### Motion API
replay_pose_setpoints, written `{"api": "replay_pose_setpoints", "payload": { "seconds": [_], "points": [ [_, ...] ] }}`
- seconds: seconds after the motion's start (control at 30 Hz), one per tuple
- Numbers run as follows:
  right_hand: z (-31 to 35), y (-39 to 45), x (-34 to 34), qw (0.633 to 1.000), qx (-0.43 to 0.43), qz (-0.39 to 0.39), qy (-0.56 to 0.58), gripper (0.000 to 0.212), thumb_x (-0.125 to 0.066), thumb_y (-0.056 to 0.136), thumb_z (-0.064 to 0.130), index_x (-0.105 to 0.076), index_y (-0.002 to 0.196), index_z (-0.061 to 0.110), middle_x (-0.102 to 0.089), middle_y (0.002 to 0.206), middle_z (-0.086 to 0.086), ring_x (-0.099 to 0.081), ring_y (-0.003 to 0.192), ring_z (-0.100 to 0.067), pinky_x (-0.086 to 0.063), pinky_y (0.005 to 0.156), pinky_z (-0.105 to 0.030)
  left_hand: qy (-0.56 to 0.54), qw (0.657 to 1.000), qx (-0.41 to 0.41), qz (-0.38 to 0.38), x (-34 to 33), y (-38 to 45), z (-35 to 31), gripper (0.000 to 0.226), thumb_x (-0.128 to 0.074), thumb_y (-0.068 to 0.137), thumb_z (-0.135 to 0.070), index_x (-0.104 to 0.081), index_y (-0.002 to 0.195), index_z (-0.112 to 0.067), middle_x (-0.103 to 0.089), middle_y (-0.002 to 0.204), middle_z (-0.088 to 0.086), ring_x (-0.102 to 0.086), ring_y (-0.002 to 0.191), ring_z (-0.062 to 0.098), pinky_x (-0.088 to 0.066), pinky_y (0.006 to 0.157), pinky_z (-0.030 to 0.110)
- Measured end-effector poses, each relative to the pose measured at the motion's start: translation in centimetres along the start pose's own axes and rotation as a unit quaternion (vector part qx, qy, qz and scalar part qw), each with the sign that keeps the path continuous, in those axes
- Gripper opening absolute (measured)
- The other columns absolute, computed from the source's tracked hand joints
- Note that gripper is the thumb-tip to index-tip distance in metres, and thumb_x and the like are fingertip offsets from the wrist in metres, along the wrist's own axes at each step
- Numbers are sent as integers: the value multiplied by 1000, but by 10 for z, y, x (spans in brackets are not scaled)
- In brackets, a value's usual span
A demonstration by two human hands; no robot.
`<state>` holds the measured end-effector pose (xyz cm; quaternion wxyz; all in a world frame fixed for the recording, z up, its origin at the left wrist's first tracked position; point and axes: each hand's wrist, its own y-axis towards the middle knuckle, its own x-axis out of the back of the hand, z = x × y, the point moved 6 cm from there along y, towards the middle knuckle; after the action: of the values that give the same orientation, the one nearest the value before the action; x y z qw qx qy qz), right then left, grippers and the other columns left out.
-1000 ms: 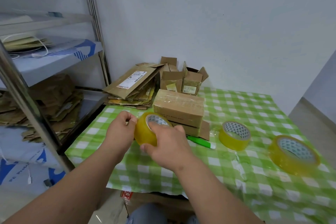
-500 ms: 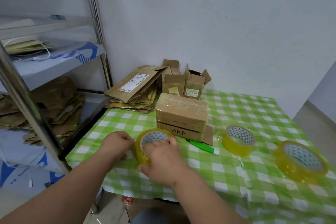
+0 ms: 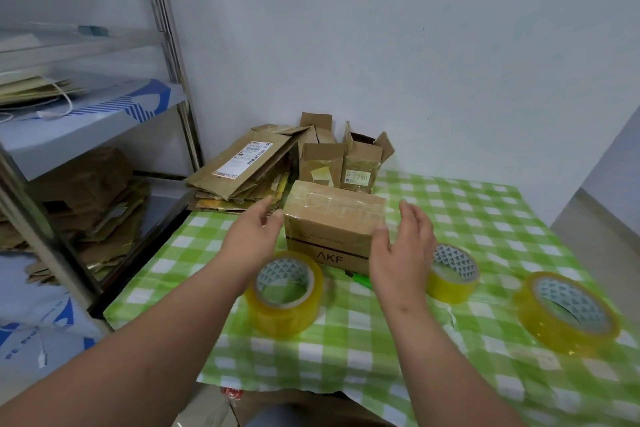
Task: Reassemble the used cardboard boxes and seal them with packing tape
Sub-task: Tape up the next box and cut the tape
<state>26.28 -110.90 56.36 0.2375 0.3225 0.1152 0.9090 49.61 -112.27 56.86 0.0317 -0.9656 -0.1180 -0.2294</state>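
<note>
Head: left hand (image 3: 254, 236), right hand (image 3: 403, 250) open, flanking taped box (image 3: 334, 218).

My right hand (image 3: 403, 258) covers the box's (image 3: 334, 225) lower right corner and most of the green cutter (image 3: 361, 278). The shelf (image 3: 86, 121) is cut off at the frame's left; its label print is too blurred to read.
</note>
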Motion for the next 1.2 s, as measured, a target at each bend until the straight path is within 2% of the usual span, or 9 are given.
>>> {"api": "replay_pose_setpoints", "payload": {
  "seconds": [0.1, 0.2, 0.33, 0.47, 0.67, 0.93, 1.0, 1.1, 1.2],
  "points": [
    [-6, 4, -14, 989, -55, 121, 60, 59, -35, 104, 42, -20, 157, 19, -25, 162, -1, -21, 148, -17, -16, 119, -33, -62, 996, 59, 35, -21, 7, -12, 57, -40, 103, -47, -24, 155, -32, -28, 161, -3, -30, 145, 25, -29, 115, 47],
    [-5, 0, -28, 968, -95, 190, 134, 57, -29, 106, 43, -14, 158, 27, -23, 162, 4, -20, 149, -16, -17, 119, -33, -95, 991, 94, 33, -31, 17, -11, 49, -37, 105, -42, -34, 153, -29, -30, 159, -2, -32, 144, 27, -29, 113, 48],
    [-13, 9, -32, 964, -114, 186, 149, 54, -33, 106, 32, -16, 157, 26, -25, 158, 1, -27, 143, -16, -22, 119, -36, -52, 996, 66, 5, -32, 28, -8, 46, -47, 103, -38, -44, 146, -23, -48, 146, 1, -48, 126, 22, -39, 100, 37],
    [-17, 18, -41, 954, -150, 190, 176, 57, -34, 104, 41, -13, 157, 33, -20, 157, 4, -26, 143, -20, -26, 118, -47, -33, 994, 93, 54, -47, 39, -3, 54, -34, 105, -44, -24, 156, -28, -25, 162, 1, -26, 146, 28, -25, 117, 47],
    [-24, 17, -50, 913, -228, 208, 267, 54, -36, 103, 47, -15, 152, 48, -28, 159, 5, -29, 144, -25, -29, 116, -54, -115, 979, 147, 85, -49, 50, 10, 48, -44, 102, -43, -41, 148, -28, -39, 154, 1, -37, 140, 27, -28, 118, 49],
    [-9, 27, -21, 903, -156, 154, 370, 53, -44, 104, 16, -33, 150, 38, -42, 151, 11, -47, 130, -9, -39, 104, -28, -137, 987, 57, 55, -38, 48, -15, 33, -48, 102, -20, -59, 131, -29, -64, 126, -1, -57, 117, 21, -40, 104, 39],
    [-8, 33, -12, 879, -157, 125, 432, 41, -48, 102, 10, -49, 138, 29, -53, 141, 11, -55, 118, -2, -46, 96, -22, -151, 987, 27, 43, -34, 45, -25, 35, -48, 99, -7, -60, 125, -28, -68, 116, -4, -60, 110, 18, -42, 101, 37],
    [-6, 39, -4, 824, -193, 82, 527, 13, -56, 98, 10, -65, 96, 20, -66, 129, 3, -60, 120, -13, -46, 103, -36, -182, 983, 16, 36, -32, 39, -37, 45, -47, 96, 3, -55, 128, -27, -63, 122, -8, -57, 113, 14, -41, 108, 40],
    [-4, 39, 6, 816, -207, 31, 538, 16, -63, 93, 8, -62, 80, 16, -73, 100, 0, -66, 96, -16, -51, 81, -30, -215, 975, 42, 42, -33, 32, -39, 42, -55, 99, -27, -49, 139, -40, -55, 132, -8, -53, 119, 16, -40, 109, 43]
  ]
}}
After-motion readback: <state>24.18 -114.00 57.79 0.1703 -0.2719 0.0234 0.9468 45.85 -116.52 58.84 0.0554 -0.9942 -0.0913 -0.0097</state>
